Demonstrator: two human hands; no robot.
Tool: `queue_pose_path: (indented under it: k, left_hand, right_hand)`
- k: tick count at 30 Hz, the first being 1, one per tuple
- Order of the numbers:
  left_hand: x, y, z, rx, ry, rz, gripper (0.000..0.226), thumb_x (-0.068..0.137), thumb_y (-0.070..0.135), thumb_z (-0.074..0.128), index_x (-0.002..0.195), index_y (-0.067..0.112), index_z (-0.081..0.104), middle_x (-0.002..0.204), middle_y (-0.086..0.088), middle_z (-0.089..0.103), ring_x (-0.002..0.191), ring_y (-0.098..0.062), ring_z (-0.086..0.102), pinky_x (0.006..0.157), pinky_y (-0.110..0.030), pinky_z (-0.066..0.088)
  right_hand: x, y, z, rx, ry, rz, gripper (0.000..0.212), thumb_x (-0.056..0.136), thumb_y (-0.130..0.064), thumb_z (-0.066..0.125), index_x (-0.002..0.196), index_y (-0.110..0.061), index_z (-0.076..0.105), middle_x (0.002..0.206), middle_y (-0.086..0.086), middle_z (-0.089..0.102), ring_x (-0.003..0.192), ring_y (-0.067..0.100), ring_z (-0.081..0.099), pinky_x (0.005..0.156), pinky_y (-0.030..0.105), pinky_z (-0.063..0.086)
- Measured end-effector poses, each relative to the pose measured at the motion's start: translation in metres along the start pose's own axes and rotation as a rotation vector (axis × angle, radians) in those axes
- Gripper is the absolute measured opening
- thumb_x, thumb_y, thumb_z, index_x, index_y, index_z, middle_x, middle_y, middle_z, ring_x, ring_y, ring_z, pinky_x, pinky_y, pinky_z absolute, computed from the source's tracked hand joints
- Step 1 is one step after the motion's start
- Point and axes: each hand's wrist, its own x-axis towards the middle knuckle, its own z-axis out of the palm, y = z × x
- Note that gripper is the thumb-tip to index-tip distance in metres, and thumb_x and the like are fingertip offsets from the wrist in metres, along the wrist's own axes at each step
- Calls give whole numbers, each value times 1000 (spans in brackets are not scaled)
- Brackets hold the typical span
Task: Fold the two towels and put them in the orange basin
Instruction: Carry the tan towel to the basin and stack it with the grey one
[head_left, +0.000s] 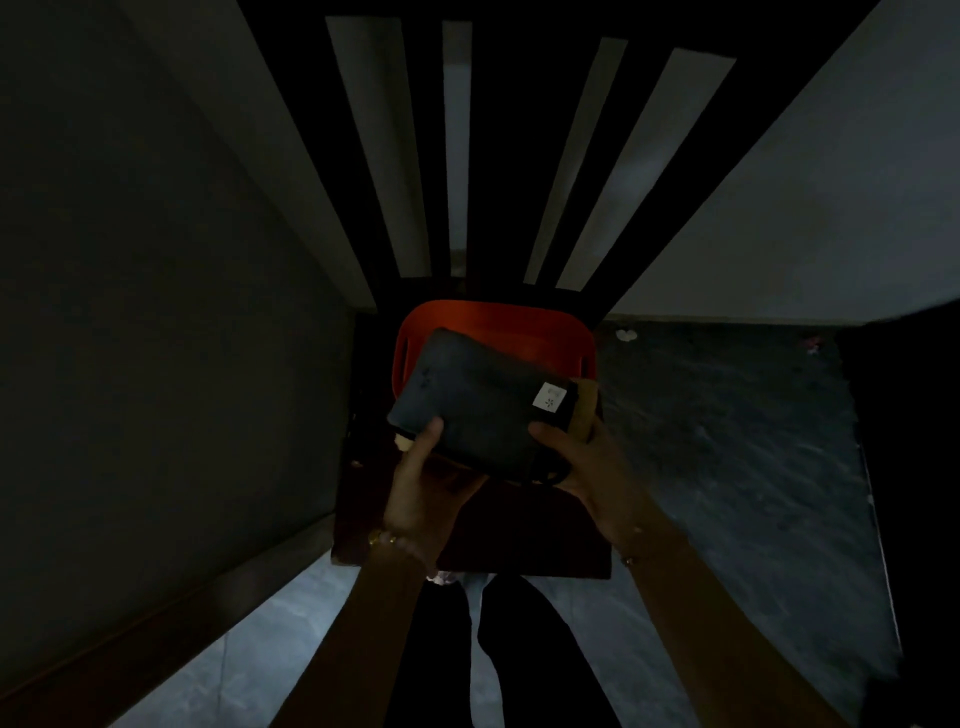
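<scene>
**Folded Towel Stack Held Over the Orange Basin**

1. Towels. The dark towel is folded into a compact rectangle and lies on top. A white label shows at its right end; the print on it is too small to read. The tan towel lies beneath, showing only as a strip at the right end and a sliver at the near left corner. The rest is covered, so its fold cannot be judged.

2. Hands. The left hand grips the near left corner of the stack, thumb on top. The right hand grips the near right end the same way. The fingers of both hands are hidden under the stack.

3. Position. The stack is held tilted over the near part of the orange basin. It hides the basin's near rim and most of its interior. Whether the stack touches the basin cannot be told.

4. Support. The basin stands on the seat of a dark chair, close to the slatted chair back.

5. Surroundings. The room is very dim. A bracelet glints at the left wrist. The person's dark trousers are cut off by the bottom edge. The speckled floor lies to the right, with small pale scraps too blurred to identify.
</scene>
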Motion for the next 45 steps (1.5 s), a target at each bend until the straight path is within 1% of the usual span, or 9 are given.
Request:
queue_pose_path:
  k: [6, 9, 12, 15, 18, 24, 31, 40, 45]
  left_hand:
    - [5, 31, -6, 32, 40, -47, 54, 76, 53, 53, 122, 25, 56, 129, -4, 57, 116, -24, 54, 84, -42, 48]
    - [16, 41, -4, 119, 161, 3, 110, 47, 60, 76, 137, 9, 41, 134, -7, 47, 113, -23, 51, 70, -28, 54]
    - [27, 51, -13, 202, 210, 2, 132, 32, 54, 87, 142, 4, 34, 141, -17, 44, 126, -26, 47, 74, -22, 53]
    - [30, 57, -4, 343, 159, 30, 74, 66, 36, 76, 131, 12, 51, 117, -8, 65, 104, -22, 64, 84, -38, 53]
    - [42, 55, 8, 436, 255, 114, 46, 82, 28, 67, 123, 9, 57, 96, -1, 69, 86, -15, 68, 74, -31, 54]
    - [72, 57, 28, 609, 339, 109, 53, 86, 33, 62, 129, 4, 51, 126, -9, 58, 116, -25, 54, 104, -36, 40]
    - [110, 58, 26, 582, 386, 17, 39, 97, 7, 39, 133, -9, 41, 139, -20, 43, 131, -34, 38, 105, -34, 29]
    - [162, 54, -5, 623, 420, -5, 36, 95, 13, 46, 127, -5, 51, 125, -14, 54, 120, -29, 49, 104, -35, 37]
    - [161, 49, -4, 758, 396, 1, 39, 97, 15, 43, 132, -3, 46, 139, -22, 45, 128, -35, 42, 110, -36, 30]
  right_hand:
    - [10, -9, -3, -80, -133, 24, 48, 78, -13, 71, 120, -27, 52, 112, -4, 64, 101, 15, 63, 84, 38, 54]
    - [15, -19, -1, -103, -213, 10, 42, 77, -13, 71, 107, -35, 52, 102, -11, 63, 93, 8, 63, 75, 30, 54]
    - [22, -27, -4, -126, -253, -9, 54, 62, -24, 74, 111, -34, 53, 104, -11, 65, 92, 8, 66, 73, 27, 54]
    - [28, -29, -7, -118, -232, -34, 50, 63, -31, 73, 107, -42, 51, 107, -13, 64, 96, 6, 64, 82, 31, 52]
    - [38, -27, -6, -81, -174, -63, 43, 75, -40, 68, 113, -41, 49, 112, -17, 57, 109, 8, 56, 100, 39, 44]
    - [68, -25, -3, -30, -57, -64, 44, 89, -41, 58, 131, -30, 50, 127, -8, 56, 119, 13, 50, 107, 37, 37]
    - [109, -25, -6, -158, -30, 32, 44, 90, -32, 58, 131, -15, 51, 126, 4, 58, 116, 21, 53, 105, 38, 38]
    - [147, 0, -3, -158, -64, 126, 47, 87, -29, 62, 131, -21, 47, 123, 6, 60, 114, 25, 57, 105, 49, 39]
    - [154, 11, 3, -103, -29, 139, 49, 88, -31, 61, 134, -28, 44, 130, 5, 56, 115, 23, 55, 98, 42, 45]
